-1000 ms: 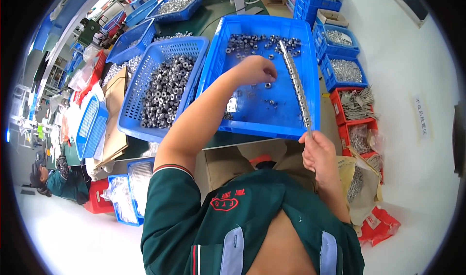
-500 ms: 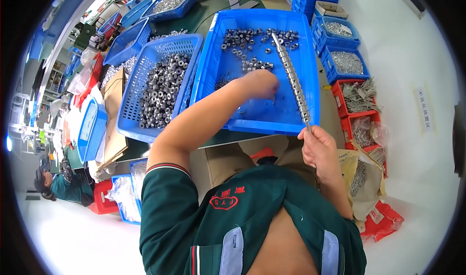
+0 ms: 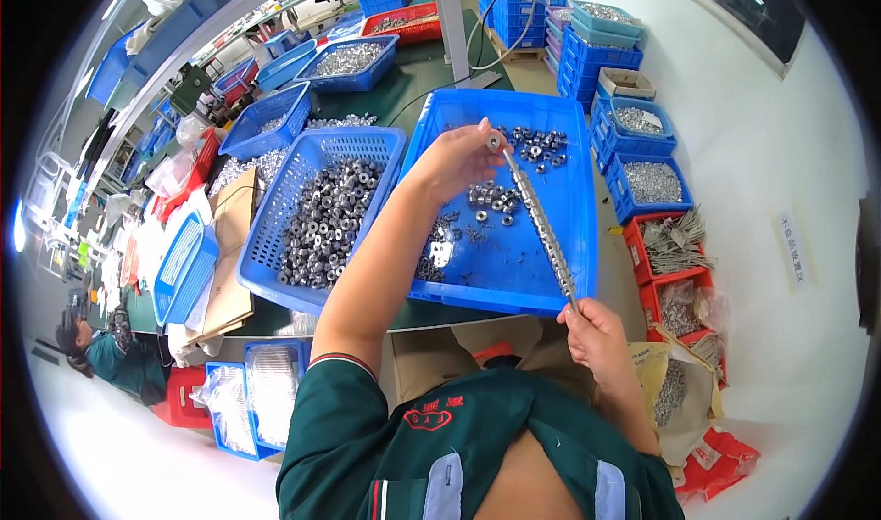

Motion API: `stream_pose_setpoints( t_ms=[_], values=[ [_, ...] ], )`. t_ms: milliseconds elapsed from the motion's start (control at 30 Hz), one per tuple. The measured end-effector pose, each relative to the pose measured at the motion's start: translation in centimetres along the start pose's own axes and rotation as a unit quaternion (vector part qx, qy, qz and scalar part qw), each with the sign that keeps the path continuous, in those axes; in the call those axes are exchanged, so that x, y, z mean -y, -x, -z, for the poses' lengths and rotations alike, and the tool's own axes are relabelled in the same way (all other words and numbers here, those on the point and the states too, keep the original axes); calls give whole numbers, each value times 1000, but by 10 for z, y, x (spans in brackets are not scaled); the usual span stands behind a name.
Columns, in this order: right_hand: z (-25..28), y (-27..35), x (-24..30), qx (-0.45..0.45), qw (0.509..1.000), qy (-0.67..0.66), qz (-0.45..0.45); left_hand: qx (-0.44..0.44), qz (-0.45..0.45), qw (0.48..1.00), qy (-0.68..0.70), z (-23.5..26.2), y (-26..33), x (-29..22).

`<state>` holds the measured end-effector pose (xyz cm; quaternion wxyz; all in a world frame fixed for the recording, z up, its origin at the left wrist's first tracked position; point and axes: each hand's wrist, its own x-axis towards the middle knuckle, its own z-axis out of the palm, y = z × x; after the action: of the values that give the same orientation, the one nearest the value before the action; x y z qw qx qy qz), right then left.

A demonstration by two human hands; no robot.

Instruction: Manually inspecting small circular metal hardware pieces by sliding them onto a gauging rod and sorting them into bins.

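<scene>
1. The left hand (image 3: 459, 164) pinches 1 ring (image 3: 494, 142) between thumb and fingers, just beside the far tip of the rod (image 3: 509, 160); whether ring and tip touch, I cannot tell
2. The right hand (image 3: 595, 336) is closed round the rod's near end; the rod slants over the tray (image 3: 569, 199), a stack (image 3: 541, 229) of rings along most of it
3. If ring and tip meet askew, the ring could catch, slip from the fingers and fall among the loose rings (image 3: 486, 194)
4. If the far end dips, the stack could slide off, as no stop shows at the tip
5. A slack right grip could let the rod swing away from the ring
6. A low sweep of the left forearm (image 3: 367, 263) could knock the basket (image 3: 252, 258) beside the tray
</scene>
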<state>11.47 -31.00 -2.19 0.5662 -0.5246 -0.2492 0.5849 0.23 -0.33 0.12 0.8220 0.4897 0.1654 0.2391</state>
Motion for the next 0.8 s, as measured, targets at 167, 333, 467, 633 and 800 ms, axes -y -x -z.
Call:
stream_pose_setpoints(
  t_ms=[167,333,467,633,800],
  values=[
    [0,-2,-1,5,1000,10,13,12,-22,997,-73,-2,1,-2],
    [1,-4,-2,3,1000,25,17,6,-49,993,-103,-5,2,-3],
    [-2,-3,-5,6,999,40,30,43,-13,998,-46,2,2,-5],
    [-10,-2,-6,4,1000,-2,11,86,-17,996,30,-5,1,1],
    [-12,1,-4,22,999,-37,-12,114,-25,991,65,-12,5,2]
  ],
)
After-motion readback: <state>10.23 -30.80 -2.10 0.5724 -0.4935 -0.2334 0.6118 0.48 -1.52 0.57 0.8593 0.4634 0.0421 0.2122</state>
